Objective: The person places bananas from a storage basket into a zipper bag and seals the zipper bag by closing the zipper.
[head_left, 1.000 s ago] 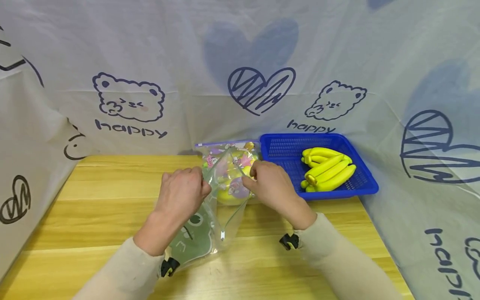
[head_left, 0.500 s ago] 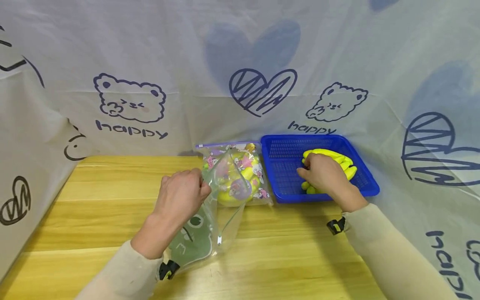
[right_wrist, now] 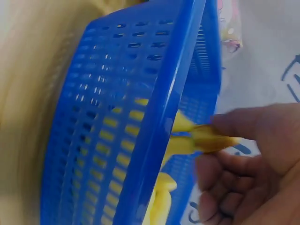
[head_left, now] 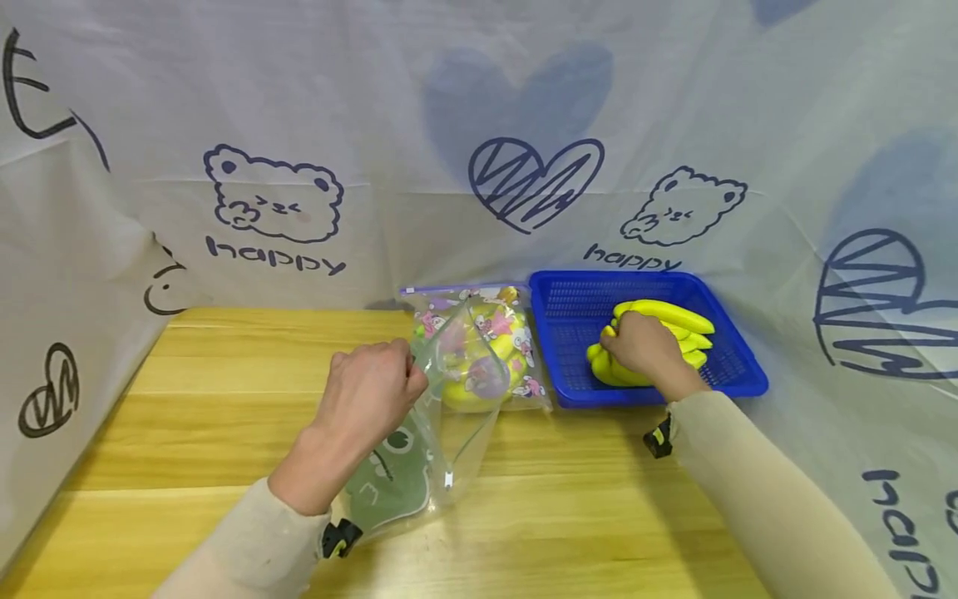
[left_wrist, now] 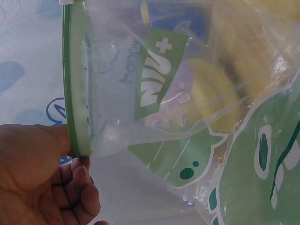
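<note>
My left hand point(head_left: 368, 387) pinches the green rim of a clear zip bag point(head_left: 392, 482) with a green cartoon face, keeping its mouth spread apart. In the left wrist view, the bag's green zip strip point(left_wrist: 75, 84) runs between thumb and fingers. Over a blue plastic basket point(head_left: 557, 341), my right hand point(head_left: 649, 345) reaches down to the yellow bananas. It pinches the stem end of a bunch of bananas point(right_wrist: 213, 139) between thumb and fingertips in the right wrist view. More bananas point(head_left: 674, 316) lie beside it, partly hidden by the hand.
A second zip bag point(head_left: 527, 353), with a purple zip and pink cartoon prints, lies behind the open one and has yellow fruit inside. The wooden table point(head_left: 539, 516) meets printed white cloth point(head_left: 419, 233) at the back and sides.
My right hand has left the bag's rim, moved right to the basket and taken hold of a banana bunch, which has shifted slightly left. The left hand keeps its hold on the bag.
</note>
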Demonstrator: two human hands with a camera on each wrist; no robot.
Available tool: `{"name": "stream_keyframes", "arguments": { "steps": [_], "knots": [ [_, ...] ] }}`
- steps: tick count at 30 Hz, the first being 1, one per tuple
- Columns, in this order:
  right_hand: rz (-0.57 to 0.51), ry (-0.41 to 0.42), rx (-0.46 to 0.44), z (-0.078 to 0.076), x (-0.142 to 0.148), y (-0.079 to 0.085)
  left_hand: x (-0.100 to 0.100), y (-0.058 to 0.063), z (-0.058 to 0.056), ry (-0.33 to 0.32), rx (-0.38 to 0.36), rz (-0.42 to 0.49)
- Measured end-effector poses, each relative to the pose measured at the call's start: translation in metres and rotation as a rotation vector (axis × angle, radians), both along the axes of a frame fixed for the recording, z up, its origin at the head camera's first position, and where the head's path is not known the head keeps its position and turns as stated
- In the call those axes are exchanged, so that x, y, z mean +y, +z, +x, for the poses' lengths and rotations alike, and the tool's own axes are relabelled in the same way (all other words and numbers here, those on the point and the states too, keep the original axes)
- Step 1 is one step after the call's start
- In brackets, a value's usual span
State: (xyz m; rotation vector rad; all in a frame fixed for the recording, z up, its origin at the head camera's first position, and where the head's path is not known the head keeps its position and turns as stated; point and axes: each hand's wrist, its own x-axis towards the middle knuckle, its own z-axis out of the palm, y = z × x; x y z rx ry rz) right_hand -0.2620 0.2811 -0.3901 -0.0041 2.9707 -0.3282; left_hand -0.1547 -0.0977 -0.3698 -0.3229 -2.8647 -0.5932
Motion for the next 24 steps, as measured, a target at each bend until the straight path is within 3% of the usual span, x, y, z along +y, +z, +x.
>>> {"name": "stream_keyframes", "arguments": {
  "steps": [6, 9, 12, 16, 19, 24],
  "knots": [
    [-0.203, -0.146, 0.076, -0.03, -0.012, -0.006, 0.003, -0.001, -0.001, -0.001, -0.026, 0.005],
    [-0.235, -0.133, 0.09, -0.033, -0.013, -0.01, 0.004, -0.001, -0.001, -0.001, -0.039, 0.003],
    [-0.128, -0.025, 0.072, -0.027, -0.016, -0.014, 0.004, -0.001, -0.001, 0.001, -0.046, -0.002],
    [0.124, 0.105, 0.012, -0.015, -0.024, -0.022, 0.003, -0.001, -0.001, -0.001, -0.039, -0.005],
    [0.216, 0.104, -0.027, -0.01, -0.028, -0.027, 0.002, 0.0, -0.001, -0.003, -0.033, -0.004],
    [0.227, 0.042, -0.049, -0.01, -0.031, -0.032, 0.002, 0.001, -0.001, 0.003, -0.042, -0.003]
  ]
}}
